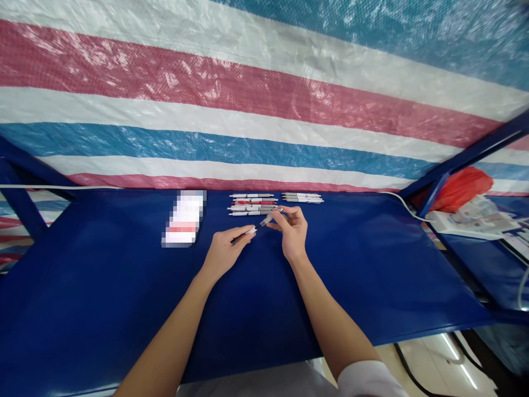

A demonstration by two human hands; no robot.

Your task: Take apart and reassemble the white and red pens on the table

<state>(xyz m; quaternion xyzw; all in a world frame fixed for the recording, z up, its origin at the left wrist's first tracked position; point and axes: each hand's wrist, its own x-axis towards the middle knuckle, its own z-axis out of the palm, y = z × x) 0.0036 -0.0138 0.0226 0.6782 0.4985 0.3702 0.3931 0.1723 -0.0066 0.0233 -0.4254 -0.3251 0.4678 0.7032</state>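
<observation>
Both my hands meet over the middle of a blue table [124, 286]. My left hand [225, 251] is closed, pinching the lower part of a pen [244, 235] with its dark tip pointing left. My right hand [292, 231] is closed on the pen's upper grey part [268, 218]. The two parts lie in one line between the hands; I cannot tell if they are joined. Just behind the hands lies a group of several white and red pens [252, 203], with a second small group of pens [301, 197] to its right.
A white packet [184, 218], blurred out, lies left of the pens. A striped red, white and blue tarp [248, 110] hangs behind the table. At the right, a blue frame [458, 162] borders another surface with a red bag [458, 187], papers and a white cable [407, 205].
</observation>
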